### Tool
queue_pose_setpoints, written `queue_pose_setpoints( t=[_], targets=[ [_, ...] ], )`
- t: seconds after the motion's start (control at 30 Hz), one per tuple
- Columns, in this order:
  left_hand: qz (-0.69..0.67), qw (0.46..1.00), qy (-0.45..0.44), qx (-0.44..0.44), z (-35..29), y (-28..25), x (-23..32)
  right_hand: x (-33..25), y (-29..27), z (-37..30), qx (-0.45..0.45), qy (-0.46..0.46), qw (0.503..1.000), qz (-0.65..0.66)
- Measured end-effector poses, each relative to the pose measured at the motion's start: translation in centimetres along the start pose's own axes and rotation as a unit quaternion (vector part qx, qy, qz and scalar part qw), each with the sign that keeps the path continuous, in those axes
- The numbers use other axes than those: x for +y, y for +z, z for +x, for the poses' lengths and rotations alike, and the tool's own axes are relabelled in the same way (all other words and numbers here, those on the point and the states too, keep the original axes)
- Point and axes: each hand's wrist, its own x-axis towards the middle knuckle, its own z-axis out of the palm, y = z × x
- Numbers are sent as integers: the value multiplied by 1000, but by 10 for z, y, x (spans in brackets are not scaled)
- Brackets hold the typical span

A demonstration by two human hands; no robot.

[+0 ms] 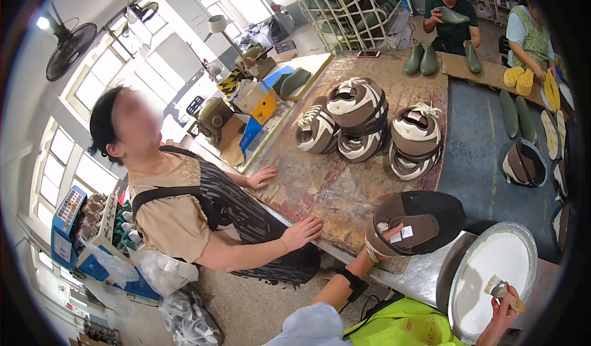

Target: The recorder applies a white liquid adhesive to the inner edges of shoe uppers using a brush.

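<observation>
My left hand (pixel 393 234) is closed on a brown and black shoe upper (pixel 434 223), its fingers partly inside the opening. A white label sits on the upper's brown part. Lower right, my right hand (pixel 506 314) grips a flat paintbrush (pixel 495 286) with a pale wooden handle. The brush is over a round basin (pixel 454 294) holding a white liquid or paste; whether the bristles touch it I cannot tell. The upper is just left of the basin, above the table's near edge.
Brown and white shoes (pixel 360 109) stand stacked on the worn wooden board (pixel 295 192). A person in a dark apron (pixel 246 223) stands at left, hands on its edge. Green shoe lasts (pixel 422 60) and another upper (pixel 525 163) lie farther off. Two more people work at the far right.
</observation>
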Motion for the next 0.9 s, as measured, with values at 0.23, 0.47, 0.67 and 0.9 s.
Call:
queue_pose_setpoints(
  t=[0.23,0.47,0.67,0.9],
  targets=[
    [-7,1000,8,-10,-2,1,-12,47,-48,5,-15,77,997,21],
    [120,993,-4,-16,33,-66,-23,28,-17,-4,70,98,990,70],
    [486,778,391,-72,5,-106,-6,33,-29,24,-19,80,996,15],
    [705,490,509,-56,-63,30,-12,61,-46,45,-30,37,971,-235]
  ],
)
